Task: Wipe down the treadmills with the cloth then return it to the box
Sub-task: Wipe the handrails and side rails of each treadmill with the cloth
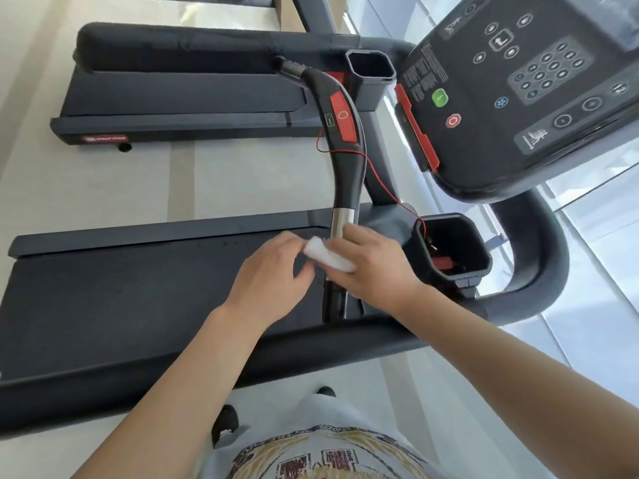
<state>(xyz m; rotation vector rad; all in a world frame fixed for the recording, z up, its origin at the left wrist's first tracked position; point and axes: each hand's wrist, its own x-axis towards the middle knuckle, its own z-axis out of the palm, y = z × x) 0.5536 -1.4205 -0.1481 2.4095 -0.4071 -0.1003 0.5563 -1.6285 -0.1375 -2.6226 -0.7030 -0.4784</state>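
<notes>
White cloth (328,259) sits bunched against the lower end of the handlebar (344,157) of the near treadmill (138,305), just below its silver band. My right hand (377,271) has a clenched grip on the cloth, pressing it around the bar. My left hand (273,280) is loosely curled, fingertips pinching the free end of the cloth but not closing around the bar itself.

A thin red wire (380,181) runs from the handlebar down into the cup holder (453,250) right beside my right hand. I judge that the main risk: if I sweep the cloth up the bar it could snag the wire and tug it loose. The red button (342,115) higher on the bar could also get pressed by a firm wipe. I can't see the box anywhere, and the far treadmill (179,84) presumably also needs wiping.
</notes>
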